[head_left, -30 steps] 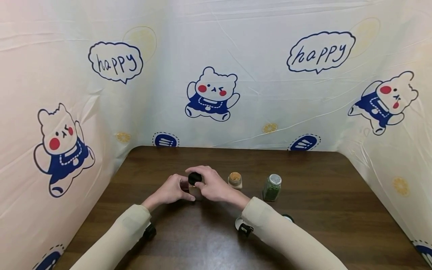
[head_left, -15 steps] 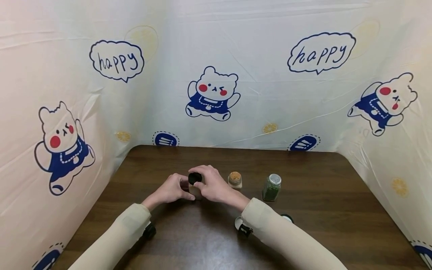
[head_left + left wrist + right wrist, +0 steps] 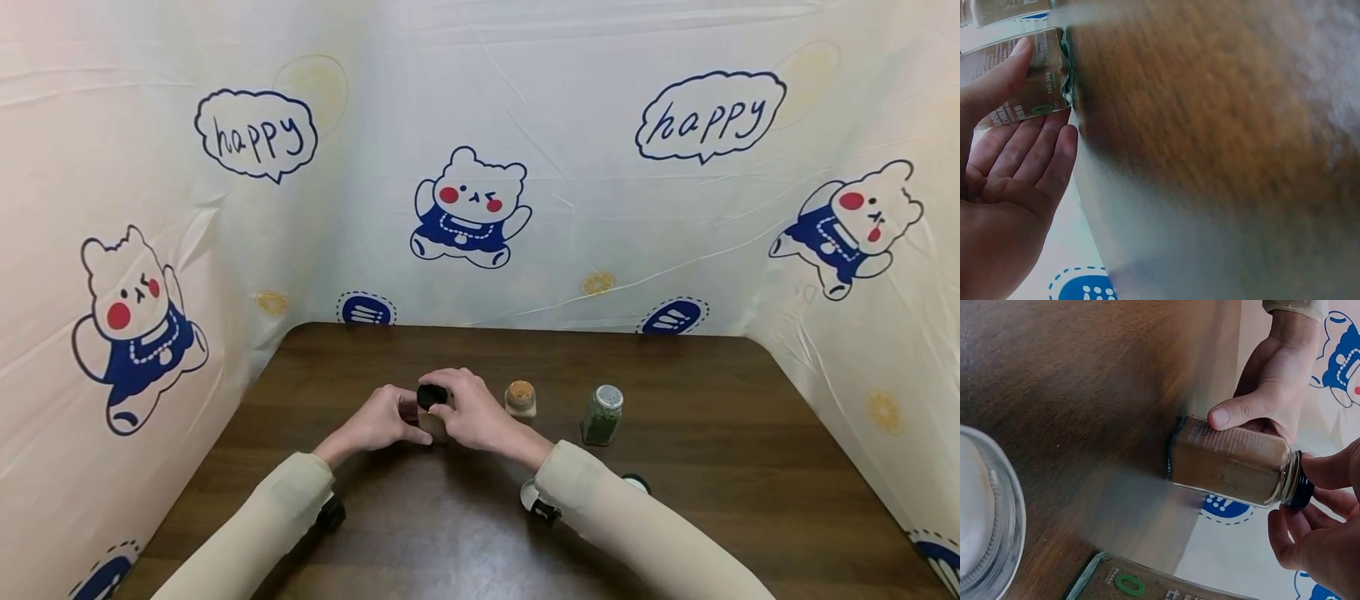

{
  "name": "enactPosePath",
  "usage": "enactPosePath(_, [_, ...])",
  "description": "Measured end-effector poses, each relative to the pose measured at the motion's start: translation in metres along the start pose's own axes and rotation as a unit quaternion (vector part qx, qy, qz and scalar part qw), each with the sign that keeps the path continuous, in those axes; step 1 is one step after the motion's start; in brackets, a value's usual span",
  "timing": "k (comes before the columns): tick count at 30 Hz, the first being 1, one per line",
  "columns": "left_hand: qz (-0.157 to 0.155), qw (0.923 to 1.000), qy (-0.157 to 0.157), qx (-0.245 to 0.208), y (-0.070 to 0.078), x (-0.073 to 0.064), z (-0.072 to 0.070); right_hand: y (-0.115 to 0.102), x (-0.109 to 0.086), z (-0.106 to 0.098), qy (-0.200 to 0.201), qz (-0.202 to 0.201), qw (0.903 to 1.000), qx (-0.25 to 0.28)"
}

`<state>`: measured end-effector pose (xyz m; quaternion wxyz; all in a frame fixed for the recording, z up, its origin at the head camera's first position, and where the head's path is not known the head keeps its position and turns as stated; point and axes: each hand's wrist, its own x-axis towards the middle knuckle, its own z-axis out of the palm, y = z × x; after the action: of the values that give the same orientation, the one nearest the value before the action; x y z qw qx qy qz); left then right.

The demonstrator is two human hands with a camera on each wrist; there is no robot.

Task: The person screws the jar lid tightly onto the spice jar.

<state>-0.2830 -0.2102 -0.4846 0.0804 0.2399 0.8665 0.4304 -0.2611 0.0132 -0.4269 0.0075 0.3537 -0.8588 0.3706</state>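
Note:
A square glass spice jar [image 3: 432,427] of brown powder stands upright on the table, its black lid [image 3: 431,396] on top. My left hand [image 3: 380,421] grips the jar's body, thumb on the near side and fingers behind it. The right hand [image 3: 476,410] pinches the lid between thumb and fingers. In the right wrist view, the glass neck shows just below the black lid [image 3: 1302,481]. Printed text covers the jar's side in the left wrist view, where the left thumb lies across the jar [image 3: 1041,78].
Right of the hands stand a small cork-topped jar [image 3: 521,402] and a silver-lidded jar of green flakes [image 3: 602,415]. A white round item [image 3: 636,482] is partly hidden behind the right sleeve [image 3: 630,525]. A patterned curtain [image 3: 585,208] encloses the table [image 3: 697,433].
Nearly nothing differs in the head view: both hands keep their places on the jar and lid. The whole scene shifts slightly with the camera.

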Motion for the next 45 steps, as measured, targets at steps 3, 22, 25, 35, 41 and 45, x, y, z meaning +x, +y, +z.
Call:
enactPosePath(3, [0.003,1.0,-0.001,0.004,0.0002,-0.0007,-0.0002,0.0008,0.0004,-0.0003,-0.003,-0.005,1.0,-0.003])
enactPosePath(22, [-0.003,0.9999,-0.005,0.009,0.0005,-0.0017,0.0034,0.0075,-0.0023,-0.0044,-0.034,-0.014,0.9987,0.036])
enactPosePath(25, [-0.003,0.9999,-0.006,0.011,0.0006,-0.0013,0.0034,0.0072,-0.0023,-0.0054,-0.037,-0.013,0.9984,0.04])
enactPosePath(35, [-0.003,0.9998,-0.001,0.017,0.0,0.0013,0.0,0.006,-0.0009,-0.0083,-0.025,-0.013,0.9995,0.017])
enactPosePath(41, [0.0,1.0,0.001,0.009,0.001,0.0012,-0.0006,0.0055,0.0021,-0.0049,-0.006,-0.007,0.9997,-0.022])
enactPosePath(45, [0.004,0.9999,0.001,0.01,0.0003,0.0014,0.0001,0.0046,0.0031,-0.0013,0.011,-0.01,0.9983,-0.057])
